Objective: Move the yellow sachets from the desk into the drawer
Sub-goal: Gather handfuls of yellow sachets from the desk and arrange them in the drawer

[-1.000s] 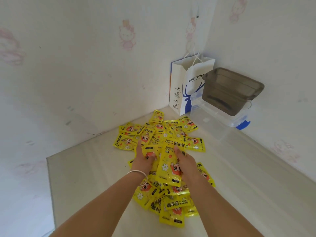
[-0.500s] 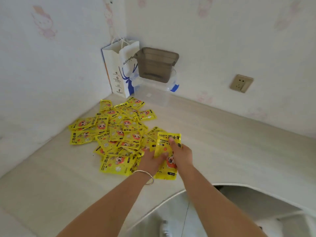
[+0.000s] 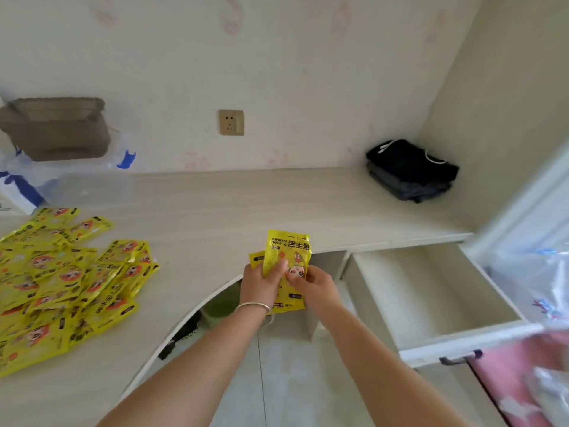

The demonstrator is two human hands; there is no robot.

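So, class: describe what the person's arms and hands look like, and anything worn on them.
Both forearms are bare, with no sleeves in view. The left hand has a thin silver bangle round its wrist. The right hand shows no ring, watch or glove.

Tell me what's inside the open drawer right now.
The drawer shows only bare pale bottom and walls; no sachets lie in it. Its near strip behind the front panel is hidden. Both hands hold the yellow sachets left of it.
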